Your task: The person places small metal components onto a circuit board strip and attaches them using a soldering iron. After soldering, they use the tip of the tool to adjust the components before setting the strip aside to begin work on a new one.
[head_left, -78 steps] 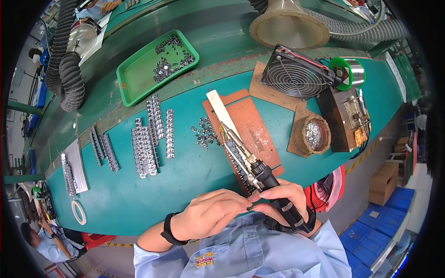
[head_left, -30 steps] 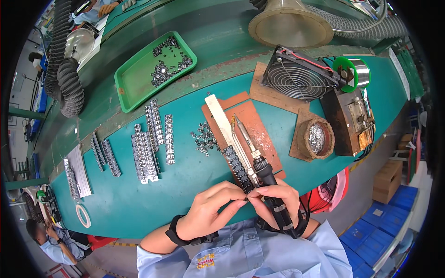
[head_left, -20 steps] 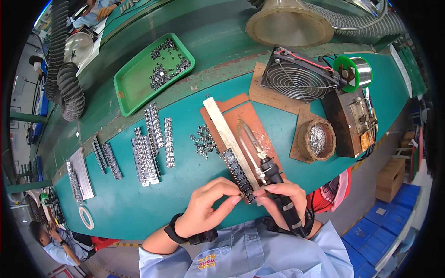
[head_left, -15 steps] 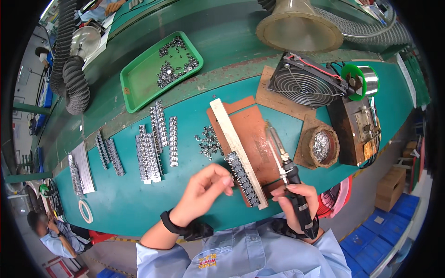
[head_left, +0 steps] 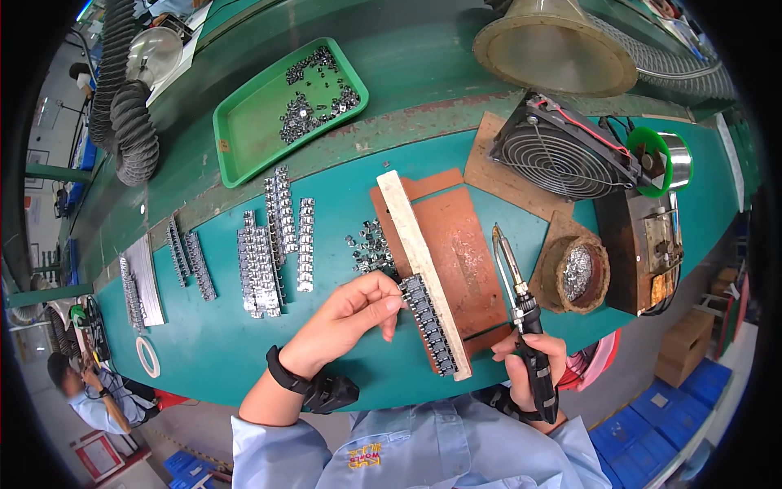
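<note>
A black soldering iron with a thin solder-feed tube [head_left: 538,367] is gripped in my right hand [head_left: 520,381], its tip pointing away from me past the brown pad's right edge. My left hand [head_left: 346,322] has thumb and fingers pinched together near the upper end of a row of small black-and-metal parts [head_left: 430,330]; whether anything is between them is hidden. That row lies along the left side of a pale bar [head_left: 419,253], which rests across a reddish-brown pad [head_left: 460,253]. Loose small metal parts [head_left: 371,247] lie on the mat just beyond my left hand.
Several rows of metal parts [head_left: 259,269] lie to the left, with a tape ring [head_left: 147,357]. A green tray [head_left: 244,138] holds loose parts. On the right stand a fan [head_left: 554,155], a solder spool [head_left: 676,159], a round pot [head_left: 599,277] and a metal box [head_left: 619,244]. A duct funnel [head_left: 562,49] hangs behind.
The soldering iron has moved right, its tip leaving the area over the brown pad. My left hand has shifted slightly up along the row of parts. The whole view has shifted a little.
</note>
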Action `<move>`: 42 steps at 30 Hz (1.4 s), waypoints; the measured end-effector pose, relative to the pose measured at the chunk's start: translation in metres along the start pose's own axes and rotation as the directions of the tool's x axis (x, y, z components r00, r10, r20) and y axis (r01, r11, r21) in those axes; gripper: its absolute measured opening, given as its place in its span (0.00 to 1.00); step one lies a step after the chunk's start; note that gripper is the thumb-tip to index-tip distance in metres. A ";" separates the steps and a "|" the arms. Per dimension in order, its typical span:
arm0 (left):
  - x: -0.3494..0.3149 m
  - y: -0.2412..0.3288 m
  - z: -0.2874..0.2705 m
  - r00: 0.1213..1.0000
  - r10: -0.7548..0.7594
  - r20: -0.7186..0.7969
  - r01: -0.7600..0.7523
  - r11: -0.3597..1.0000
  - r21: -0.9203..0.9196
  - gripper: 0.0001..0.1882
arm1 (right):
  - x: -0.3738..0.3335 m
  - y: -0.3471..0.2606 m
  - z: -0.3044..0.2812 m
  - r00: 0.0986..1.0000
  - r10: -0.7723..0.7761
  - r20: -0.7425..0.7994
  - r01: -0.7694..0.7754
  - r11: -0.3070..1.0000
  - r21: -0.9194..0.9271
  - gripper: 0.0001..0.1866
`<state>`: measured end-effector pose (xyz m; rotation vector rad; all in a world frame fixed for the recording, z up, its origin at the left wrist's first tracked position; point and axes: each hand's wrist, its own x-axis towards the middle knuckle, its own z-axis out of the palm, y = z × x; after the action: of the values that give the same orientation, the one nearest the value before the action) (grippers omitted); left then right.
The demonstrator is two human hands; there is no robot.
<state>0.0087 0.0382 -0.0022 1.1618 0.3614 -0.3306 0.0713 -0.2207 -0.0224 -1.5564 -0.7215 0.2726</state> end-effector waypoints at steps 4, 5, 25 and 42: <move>0.000 -0.001 -0.001 1.000 0.003 0.008 -0.003 1.000 0.002 0.08 | -0.001 -0.001 0.003 0.998 0.043 -0.039 -0.041 0.997 0.070 0.19; 0.001 -0.001 -0.001 1.000 0.005 0.010 -0.005 1.000 0.005 0.07 | -0.001 -0.001 0.003 0.998 0.044 -0.035 -0.041 0.997 0.070 0.19; 0.003 -0.001 0.000 0.999 0.028 0.040 -0.025 0.997 -0.074 0.07 | 0.013 -0.019 -0.011 0.984 -0.090 0.155 0.107 0.989 -0.102 0.25; 0.004 -0.004 -0.001 0.999 0.038 0.032 -0.035 0.996 -0.086 0.08 | 0.019 -0.019 -0.001 0.986 -0.023 0.165 0.045 0.990 -0.132 0.23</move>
<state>0.0106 0.0374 -0.0080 1.0768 0.3218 -0.2997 0.0811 -0.2115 0.0011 -1.6623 -0.9094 0.3342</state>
